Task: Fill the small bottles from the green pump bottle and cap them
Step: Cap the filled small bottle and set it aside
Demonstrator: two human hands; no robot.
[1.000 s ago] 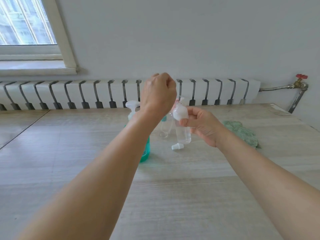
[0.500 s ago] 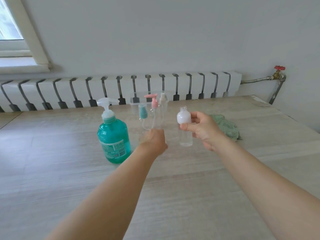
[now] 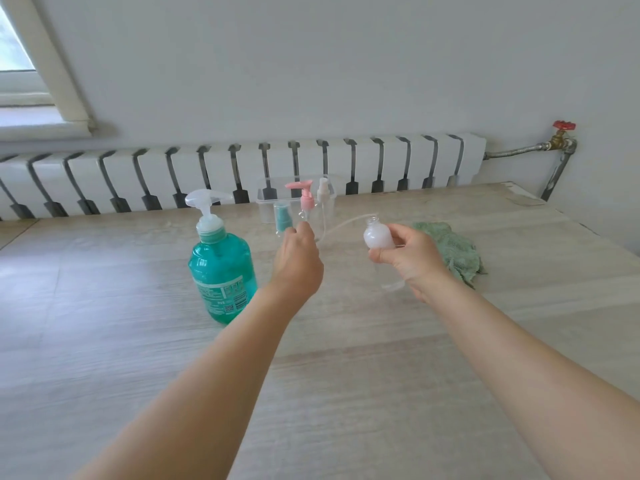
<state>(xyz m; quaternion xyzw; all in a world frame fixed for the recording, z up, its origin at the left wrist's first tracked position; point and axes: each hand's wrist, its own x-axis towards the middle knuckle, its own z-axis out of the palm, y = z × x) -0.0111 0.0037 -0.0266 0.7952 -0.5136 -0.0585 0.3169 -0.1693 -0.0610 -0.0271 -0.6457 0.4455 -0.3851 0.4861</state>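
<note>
The green pump bottle (image 3: 221,271) stands upright on the table, left of both hands. My right hand (image 3: 412,261) grips a small clear uncapped bottle (image 3: 378,236), tilted, with white foam inside its upper part. My left hand (image 3: 298,259) is curled around a small cap that is mostly hidden in the fist. The cap's thin clear dip tube (image 3: 346,224) sticks out to the right, and its tip reaches the small bottle's mouth. Behind the hands stand three small bottles: one with a teal cap (image 3: 282,216), one with a pink pump (image 3: 305,199), one with a white sprayer (image 3: 323,194).
A clear plastic box (image 3: 266,206) sits behind the small bottles near the table's far edge. A crumpled green cloth (image 3: 453,247) lies right of my right hand. A white radiator (image 3: 433,161) runs along the wall, with a red valve (image 3: 563,126) at its right end.
My left hand came down from above the pump bottle, took the white cap off the table and brought its tube to the small bottle's mouth. My right hand kept hold of the bottle.
</note>
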